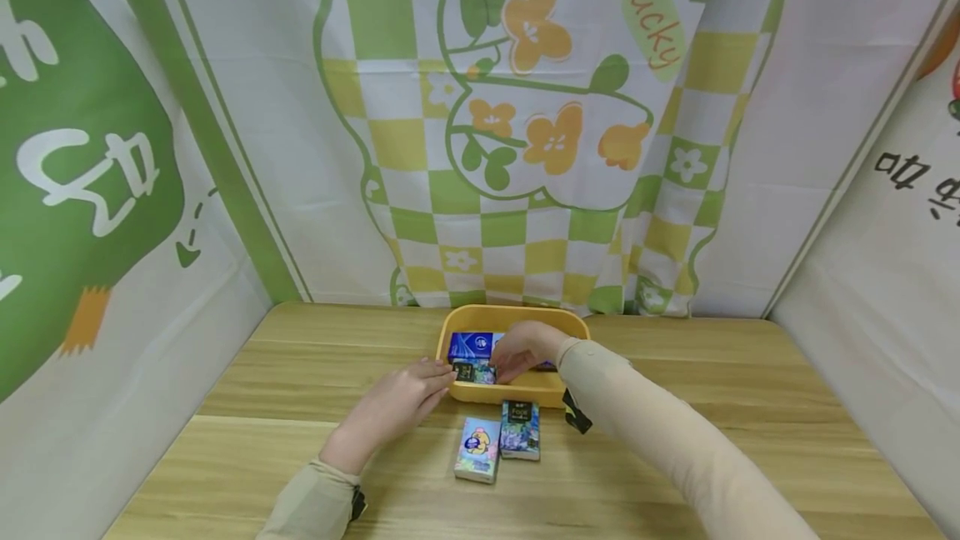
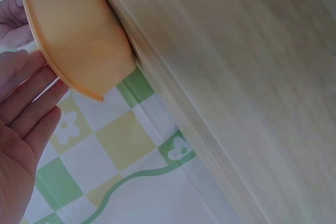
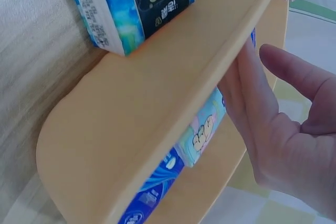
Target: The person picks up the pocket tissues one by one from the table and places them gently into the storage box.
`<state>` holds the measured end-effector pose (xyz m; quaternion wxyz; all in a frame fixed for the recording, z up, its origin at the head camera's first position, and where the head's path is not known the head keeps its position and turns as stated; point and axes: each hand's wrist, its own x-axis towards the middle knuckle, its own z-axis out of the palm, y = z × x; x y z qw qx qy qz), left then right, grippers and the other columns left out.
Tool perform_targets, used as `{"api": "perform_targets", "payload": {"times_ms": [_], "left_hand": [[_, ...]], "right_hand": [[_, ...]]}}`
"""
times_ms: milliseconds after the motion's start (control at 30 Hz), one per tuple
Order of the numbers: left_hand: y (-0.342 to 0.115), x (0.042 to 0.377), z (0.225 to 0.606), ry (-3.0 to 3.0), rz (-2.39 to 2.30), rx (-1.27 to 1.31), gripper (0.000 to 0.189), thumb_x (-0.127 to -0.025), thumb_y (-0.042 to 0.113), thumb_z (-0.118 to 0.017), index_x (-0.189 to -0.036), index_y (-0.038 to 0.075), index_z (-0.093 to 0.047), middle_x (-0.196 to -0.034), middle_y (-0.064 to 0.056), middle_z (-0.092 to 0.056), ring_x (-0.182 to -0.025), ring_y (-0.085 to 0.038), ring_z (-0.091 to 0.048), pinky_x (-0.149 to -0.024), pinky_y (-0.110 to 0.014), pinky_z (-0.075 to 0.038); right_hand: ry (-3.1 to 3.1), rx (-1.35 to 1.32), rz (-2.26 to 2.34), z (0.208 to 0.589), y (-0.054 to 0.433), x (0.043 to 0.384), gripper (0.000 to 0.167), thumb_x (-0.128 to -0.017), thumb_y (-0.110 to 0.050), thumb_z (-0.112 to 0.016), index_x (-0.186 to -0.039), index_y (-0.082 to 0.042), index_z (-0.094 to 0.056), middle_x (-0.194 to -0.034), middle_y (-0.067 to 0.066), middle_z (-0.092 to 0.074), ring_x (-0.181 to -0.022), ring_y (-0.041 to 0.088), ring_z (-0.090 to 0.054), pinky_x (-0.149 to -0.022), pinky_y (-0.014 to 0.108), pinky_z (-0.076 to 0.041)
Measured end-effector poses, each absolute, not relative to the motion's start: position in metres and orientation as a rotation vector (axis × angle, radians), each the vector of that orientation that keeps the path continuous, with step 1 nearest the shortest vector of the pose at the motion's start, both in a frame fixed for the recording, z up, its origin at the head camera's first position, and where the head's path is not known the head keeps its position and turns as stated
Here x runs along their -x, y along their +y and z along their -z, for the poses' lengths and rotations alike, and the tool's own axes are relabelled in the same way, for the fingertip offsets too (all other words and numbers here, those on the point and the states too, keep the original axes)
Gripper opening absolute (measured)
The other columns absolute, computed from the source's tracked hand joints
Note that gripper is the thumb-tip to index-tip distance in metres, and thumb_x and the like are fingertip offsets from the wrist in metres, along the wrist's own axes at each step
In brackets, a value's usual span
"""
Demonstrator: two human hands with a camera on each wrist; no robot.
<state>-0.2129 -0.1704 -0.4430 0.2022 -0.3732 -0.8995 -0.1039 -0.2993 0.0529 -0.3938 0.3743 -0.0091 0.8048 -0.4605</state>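
Note:
A yellow plastic basket (image 1: 480, 394) holds several tissue packs, among them a blue pack (image 1: 469, 345) and a dark "Face" pack (image 1: 465, 372). With straight fingers, my left hand (image 1: 401, 394) touches the basket's left end at the rim. My right hand (image 1: 525, 347) reaches down inside, beside the dark pack. Its fingers are long and straight in the right wrist view, the thumb standing apart; the fingertips are hidden behind the basket wall. A light-blue cartoon pack (image 3: 202, 129) shows below that hand.
In front of the basket, on the wooden table (image 1: 337, 340), lie another "Face" pack (image 1: 520, 432) and a pack with a yellow cartoon figure (image 1: 477, 448). A checked green-and-white curtain (image 1: 525, 232) hangs right behind the table's far edge.

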Motion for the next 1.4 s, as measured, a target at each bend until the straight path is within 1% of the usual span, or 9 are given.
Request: {"api": "perform_targets", "payload": {"times_ms": [200,367,467,600,667,933,1100,1233,1400], "left_hand": [[-0.169,0.212,0.442,-2.505,0.295,1.031,0.028,-0.087,0.012,-0.068,-0.114,0.007,-0.068,-0.117,-0.012,-0.067,-0.109,-0.028,-0.065,-0.094,-0.038,-0.055],[-0.169,0.211,0.442,-2.523,0.290,1.019,0.028,-0.088,0.014,-0.066,-0.115,0.007,-0.068,-0.118,-0.012,-0.067,-0.109,-0.028,-0.064,-0.095,-0.038,-0.054],[-0.169,0.211,0.442,-2.527,0.296,1.014,0.027,-0.088,0.013,-0.067,-0.114,0.006,-0.068,-0.117,-0.012,-0.067,-0.109,-0.028,-0.064,-0.095,-0.038,-0.054],[-0.169,0.211,0.443,-2.517,0.299,1.021,0.027,-0.087,0.012,-0.068,-0.112,0.005,-0.068,-0.116,-0.013,-0.068,-0.108,-0.029,-0.065,-0.094,-0.039,-0.055],[-0.168,0.212,0.443,-2.513,0.292,1.029,0.027,-0.087,0.012,-0.067,-0.112,0.004,-0.068,-0.116,-0.014,-0.068,-0.108,-0.030,-0.065,-0.093,-0.039,-0.055],[-0.168,0.212,0.442,-2.507,0.284,1.031,0.027,-0.087,0.013,-0.067,-0.113,0.003,-0.068,-0.116,-0.014,-0.067,-0.107,-0.031,-0.065,-0.093,-0.040,-0.055],[-0.168,0.212,0.442,-2.504,0.284,1.033,0.027,-0.088,0.014,-0.067,-0.112,0.003,-0.068,-0.116,-0.014,-0.068,-0.107,-0.030,-0.065,-0.092,-0.040,-0.056],[-0.168,0.212,0.441,-2.500,0.281,1.033,0.027,-0.088,0.014,-0.067,-0.112,0.003,-0.068,-0.115,-0.014,-0.068,-0.107,-0.030,-0.065,-0.092,-0.039,-0.056],[-0.168,0.212,0.442,-2.504,0.277,1.039,0.027,-0.087,0.014,-0.067,-0.112,0.004,-0.068,-0.116,-0.014,-0.067,-0.107,-0.030,-0.065,-0.093,-0.039,-0.055]], "right_hand": [[2.097,0.031,1.163,0.387,0.061,0.300,0.037,-0.094,-0.009,-0.054,-0.123,0.014,-0.053,-0.112,0.030,-0.064,-0.102,0.035,-0.066,-0.086,0.037,-0.059],[2.209,0.009,1.117,0.384,0.069,0.299,0.036,-0.093,-0.014,-0.056,-0.121,0.008,-0.057,-0.111,0.025,-0.067,-0.099,0.031,-0.068,-0.086,0.038,-0.059],[2.273,0.022,1.114,0.385,0.073,0.298,0.032,-0.092,-0.015,-0.058,-0.116,0.005,-0.059,-0.105,0.020,-0.070,-0.093,0.028,-0.070,-0.082,0.035,-0.061],[2.383,0.103,1.095,0.385,0.079,0.293,0.028,-0.090,-0.017,-0.062,-0.107,0.006,-0.063,-0.094,0.016,-0.073,-0.083,0.024,-0.072,-0.069,0.030,-0.062],[2.436,0.146,1.083,0.384,0.082,0.290,0.026,-0.090,-0.017,-0.063,-0.103,0.005,-0.066,-0.090,0.015,-0.073,-0.081,0.025,-0.072,-0.065,0.029,-0.062],[2.571,0.257,1.088,0.374,0.090,0.276,0.021,-0.088,-0.020,-0.066,-0.098,-0.002,-0.069,-0.085,0.010,-0.073,-0.076,0.022,-0.072,-0.067,0.033,-0.062],[2.666,0.314,1.041,0.370,0.093,0.265,0.017,-0.087,-0.020,-0.069,-0.093,-0.005,-0.069,-0.079,0.008,-0.072,-0.066,0.016,-0.069,-0.061,0.031,-0.060],[2.732,0.352,1.028,0.370,0.096,0.257,0.011,-0.084,-0.018,-0.071,-0.086,-0.007,-0.069,-0.070,0.006,-0.070,-0.062,0.018,-0.068,-0.051,0.026,-0.055],[2.758,0.388,1.044,0.371,0.100,0.245,0.010,-0.083,-0.017,-0.073,-0.082,-0.008,-0.068,-0.066,0.002,-0.065,-0.064,0.020,-0.066,-0.051,0.023,-0.051]]}}
